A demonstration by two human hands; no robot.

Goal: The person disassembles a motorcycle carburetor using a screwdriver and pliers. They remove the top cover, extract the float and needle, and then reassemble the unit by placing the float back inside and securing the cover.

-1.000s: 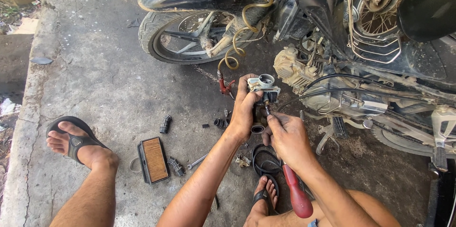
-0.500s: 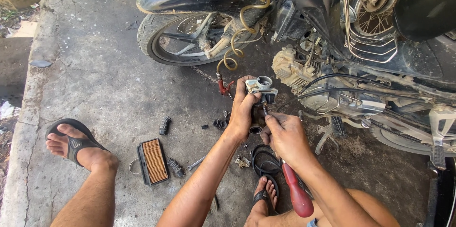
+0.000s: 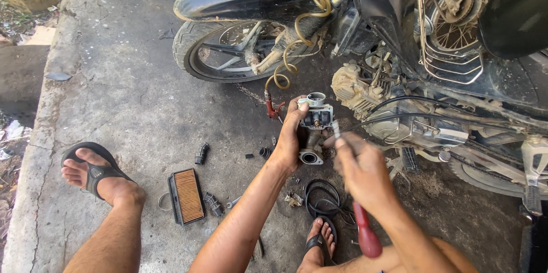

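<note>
My left hand (image 3: 289, 139) grips a small metal carburettor (image 3: 313, 127) held upright above the concrete floor. My right hand (image 3: 361, 168) is just right of it, closed on a screwdriver with a red handle (image 3: 366, 237); the handle points back toward me and the metal tip (image 3: 335, 129) sits beside the carburettor body. The right hand is motion-blurred. A motorcycle (image 3: 399, 44) with its engine (image 3: 365, 99) exposed stands right behind both hands.
A rectangular air filter with orange mesh (image 3: 186, 195) lies on the floor at left, with small black rubber parts (image 3: 201, 152) and a black rubber ring (image 3: 323, 196) nearby. A red-tipped coiled hose (image 3: 274, 107) hangs from the bike. My sandalled feet (image 3: 94, 173) rest on the concrete.
The carburettor has turned slightly in my left hand. My right hand has shifted right and lifted, bringing the screwdriver tip up beside the carburettor.
</note>
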